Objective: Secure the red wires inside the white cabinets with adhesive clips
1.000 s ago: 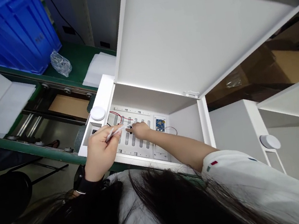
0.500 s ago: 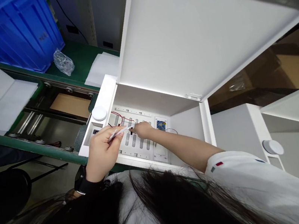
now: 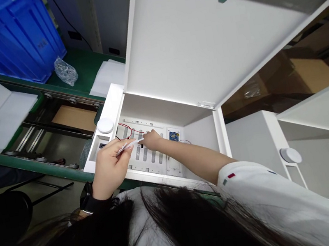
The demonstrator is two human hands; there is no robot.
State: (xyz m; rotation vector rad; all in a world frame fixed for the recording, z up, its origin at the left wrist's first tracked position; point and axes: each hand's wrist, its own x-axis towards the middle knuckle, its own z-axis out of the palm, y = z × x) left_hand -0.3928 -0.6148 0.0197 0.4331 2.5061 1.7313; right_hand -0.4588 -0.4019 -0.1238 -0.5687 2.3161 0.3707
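Note:
A white metal cabinet point(image 3: 111, 102) lies open in front of me, its door point(image 3: 201, 38) raised. Inside is a white slotted panel point(image 3: 148, 156) with red and black wires point(image 3: 126, 130) and a small blue circuit board point(image 3: 173, 135). My left hand point(image 3: 109, 169) is closed round a thin white strip point(image 3: 128, 145) held over the panel. My right hand point(image 3: 152, 140) reaches into the cabinet, its fingers pinched at the far end of that strip, against the panel.
A round white knob point(image 3: 105, 125) sits on the cabinet's left rim. A blue crate point(image 3: 3, 36), a clear plastic bag point(image 3: 65, 71) and white foam sheets point(image 3: 1, 119) lie on the green conveyor at left. A second white cabinet point(image 3: 264, 140) stands at right, cardboard boxes point(image 3: 312, 70) behind it.
The hands stay almost where they were; my right hand has shifted slightly left along the panel. The view has swayed a little.

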